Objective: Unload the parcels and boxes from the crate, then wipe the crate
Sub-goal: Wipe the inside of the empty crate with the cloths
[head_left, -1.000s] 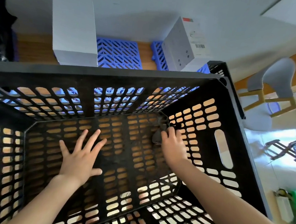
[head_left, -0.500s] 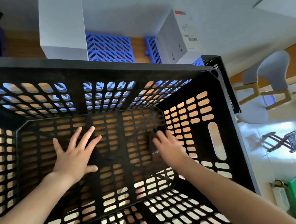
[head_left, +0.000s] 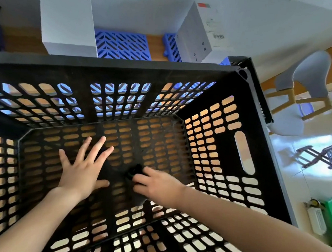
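From the head view, the crate fills the frame and nothing is left in it. The white box and the grey box stand just beyond its far rim on the blue slatted panels, so you are into the wiping. Your left hand lies flat on the crate floor with the fingers spread apart, bracing. Your right hand sits just right of it near the middle of the floor, fingers curled down onto a dark cloth. The cloth is blurred and almost the colour of the plastic, so only a bunched edge shows. The likeliest trouble is snagging, since the floor and walls are all slots and ribs, and a loose corner of cloth could catch in a slot and drag out of your grip. A fingertip could catch the same way if you sweep fast. Dark cloth on dark plastic also makes missed patches hard to spot, most of all in the corners and along the near wall under your forearms. If you lean hard toward the far side, the crate could slide into the two boxes.
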A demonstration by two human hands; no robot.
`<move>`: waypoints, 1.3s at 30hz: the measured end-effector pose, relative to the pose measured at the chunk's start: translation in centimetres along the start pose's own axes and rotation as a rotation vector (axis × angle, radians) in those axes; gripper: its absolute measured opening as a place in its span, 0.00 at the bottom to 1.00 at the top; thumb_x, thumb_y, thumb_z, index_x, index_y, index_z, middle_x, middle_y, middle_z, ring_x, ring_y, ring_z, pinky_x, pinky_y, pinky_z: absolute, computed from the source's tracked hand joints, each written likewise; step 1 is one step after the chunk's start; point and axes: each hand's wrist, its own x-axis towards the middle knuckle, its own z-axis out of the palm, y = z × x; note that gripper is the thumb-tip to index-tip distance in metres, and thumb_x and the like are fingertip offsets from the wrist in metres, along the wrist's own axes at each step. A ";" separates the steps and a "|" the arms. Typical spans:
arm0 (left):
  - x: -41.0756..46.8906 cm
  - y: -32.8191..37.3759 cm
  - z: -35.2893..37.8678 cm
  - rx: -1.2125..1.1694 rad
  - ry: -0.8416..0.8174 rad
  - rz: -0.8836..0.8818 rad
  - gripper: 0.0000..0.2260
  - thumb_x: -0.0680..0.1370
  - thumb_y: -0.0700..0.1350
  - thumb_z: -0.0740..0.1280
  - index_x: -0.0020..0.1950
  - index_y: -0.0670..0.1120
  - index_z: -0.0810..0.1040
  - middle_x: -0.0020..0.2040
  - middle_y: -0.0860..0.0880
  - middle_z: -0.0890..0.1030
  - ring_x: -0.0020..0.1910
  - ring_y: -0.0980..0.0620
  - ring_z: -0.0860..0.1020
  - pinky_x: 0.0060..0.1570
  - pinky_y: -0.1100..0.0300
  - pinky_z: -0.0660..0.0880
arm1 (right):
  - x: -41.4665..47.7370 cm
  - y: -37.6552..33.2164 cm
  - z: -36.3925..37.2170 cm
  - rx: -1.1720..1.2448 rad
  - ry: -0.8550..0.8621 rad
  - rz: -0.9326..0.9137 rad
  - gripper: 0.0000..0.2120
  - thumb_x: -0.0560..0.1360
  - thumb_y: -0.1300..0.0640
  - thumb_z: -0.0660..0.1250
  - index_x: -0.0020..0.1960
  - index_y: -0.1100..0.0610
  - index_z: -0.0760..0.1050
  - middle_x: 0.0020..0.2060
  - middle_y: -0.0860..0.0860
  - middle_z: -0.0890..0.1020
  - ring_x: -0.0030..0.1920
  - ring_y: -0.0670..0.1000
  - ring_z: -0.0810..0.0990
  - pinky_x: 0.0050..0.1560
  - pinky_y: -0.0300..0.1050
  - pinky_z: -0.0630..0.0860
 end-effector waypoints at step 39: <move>0.6 -0.6 0.9 -0.060 -0.022 -0.001 0.45 0.68 0.65 0.71 0.79 0.62 0.49 0.77 0.59 0.32 0.77 0.49 0.33 0.66 0.24 0.44 | -5.1 1.0 -1.1 -0.004 -0.323 0.156 0.23 0.75 0.64 0.66 0.68 0.57 0.67 0.67 0.57 0.64 0.62 0.63 0.69 0.54 0.54 0.78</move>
